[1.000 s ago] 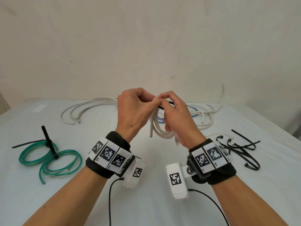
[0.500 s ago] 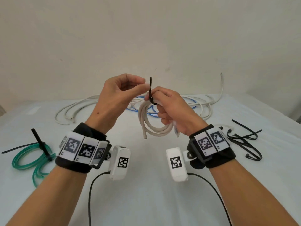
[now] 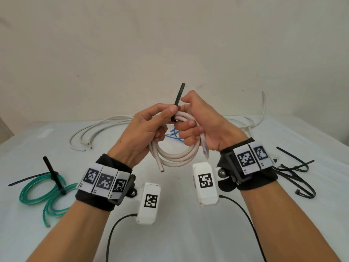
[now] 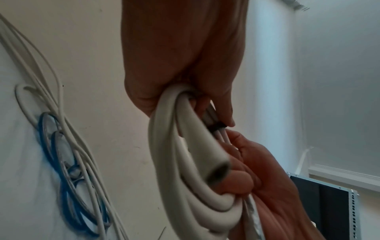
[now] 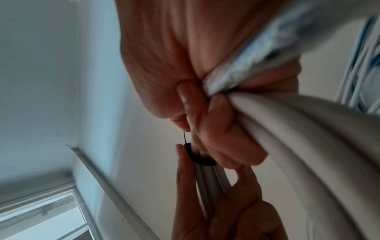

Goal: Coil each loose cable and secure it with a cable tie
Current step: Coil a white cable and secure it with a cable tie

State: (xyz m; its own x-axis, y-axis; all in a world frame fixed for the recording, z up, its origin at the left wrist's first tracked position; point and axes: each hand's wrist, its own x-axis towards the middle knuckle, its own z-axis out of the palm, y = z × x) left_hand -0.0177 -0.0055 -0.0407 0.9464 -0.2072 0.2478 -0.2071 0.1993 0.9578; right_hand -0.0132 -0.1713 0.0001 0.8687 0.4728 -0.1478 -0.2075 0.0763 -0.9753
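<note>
White-beige tubing coil (image 3: 175, 154), item in hand: head view shows it lifted above the table (image 3: 188, 233), gripped by the right hand (image 3: 205, 127) with fingers curled through its loops, while the left hand (image 3: 143, 133) pinches the black cable tie (image 3: 178, 99) already cinched round the top, tail standing up. Green coil (image 3: 43, 190), far left, tied and finished; loose white cables (image 3: 98, 129) and a blue one (image 3: 172, 134) behind remain to do; spare ties (image 3: 294, 173) lie at right. Left wrist view: thick hollow-ended tube (image 4: 185, 162), several turns, black band (image 4: 218, 125) tight on the strands. Right wrist view: fingers (image 5: 222, 129) closed round the smooth pale bundle (image 5: 298, 146), tie head (image 5: 202, 160) beside them.
</note>
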